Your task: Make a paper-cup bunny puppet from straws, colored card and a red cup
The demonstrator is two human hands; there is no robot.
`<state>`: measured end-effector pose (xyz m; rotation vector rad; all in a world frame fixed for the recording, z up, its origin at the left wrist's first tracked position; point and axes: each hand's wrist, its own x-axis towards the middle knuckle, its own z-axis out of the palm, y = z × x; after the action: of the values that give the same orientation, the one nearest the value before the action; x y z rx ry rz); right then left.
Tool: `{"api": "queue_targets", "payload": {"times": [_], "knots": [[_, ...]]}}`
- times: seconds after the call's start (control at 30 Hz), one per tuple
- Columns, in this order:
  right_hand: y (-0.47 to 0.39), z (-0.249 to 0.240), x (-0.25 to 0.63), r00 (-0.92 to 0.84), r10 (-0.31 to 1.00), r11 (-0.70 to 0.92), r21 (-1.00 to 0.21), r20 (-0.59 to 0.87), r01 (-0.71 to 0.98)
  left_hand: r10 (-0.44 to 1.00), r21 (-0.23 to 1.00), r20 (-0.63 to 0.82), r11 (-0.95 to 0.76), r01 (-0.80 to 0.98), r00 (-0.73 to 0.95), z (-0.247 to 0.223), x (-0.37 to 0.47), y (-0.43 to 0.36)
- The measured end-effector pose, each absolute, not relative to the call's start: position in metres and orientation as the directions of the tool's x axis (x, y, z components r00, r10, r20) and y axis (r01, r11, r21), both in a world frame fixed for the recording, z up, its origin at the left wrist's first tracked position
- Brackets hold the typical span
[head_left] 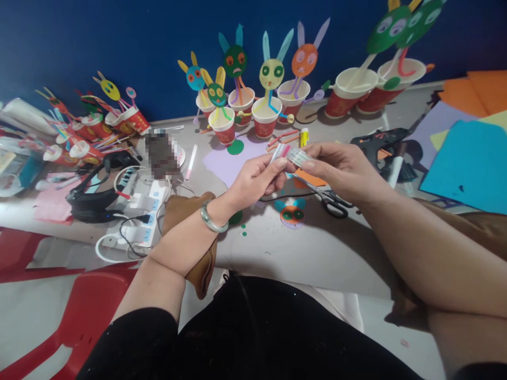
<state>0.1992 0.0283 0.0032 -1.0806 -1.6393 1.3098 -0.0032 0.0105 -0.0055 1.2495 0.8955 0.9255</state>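
Above the table, both hands meet at a small clear plastic packet [298, 156] with a pink strip near one end; its contents are too small to make out. My left hand [263, 178], a bangle on its wrist, pinches the pink-striped end between thumb and fingers. From the other side, my right hand [340, 166] grips the clear part, thumb on top. Just below the hands lies an orange paper face [292, 213] with green eyes and blue ears. Black-handled scissors [333, 205] rest beneath my right hand, partly covered by its shadow.
Paper-cup figures [266, 117] line the back of the table against a blue wall. A power strip [152, 214] with cables and a black headset [89, 198] sit left. Blue paper [469, 166] and a glue gun [378, 145] are right. A red chair [93, 311] stands lower left.
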Motion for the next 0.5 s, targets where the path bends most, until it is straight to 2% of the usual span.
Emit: {"api": "queue_targets", "payload": {"times": [0.2,0.33,0.5], "knots": [[0.029,0.001,0.199,-0.353,0.934,0.12,-0.977,0.052,0.174,0.949,0.998,0.008,0.01,-0.056,0.315,-0.014,-0.001,0.012],[0.031,-0.002,0.2,-0.349,0.936,0.124,-0.969,0.043,0.214,0.96,0.994,0.068,-0.041,-0.104,0.271,-0.021,0.0,0.012],[0.033,-0.007,0.2,-0.358,0.933,0.09,-0.976,0.013,0.199,0.976,0.993,0.027,0.0,-0.121,0.218,-0.025,0.004,0.012]]}}
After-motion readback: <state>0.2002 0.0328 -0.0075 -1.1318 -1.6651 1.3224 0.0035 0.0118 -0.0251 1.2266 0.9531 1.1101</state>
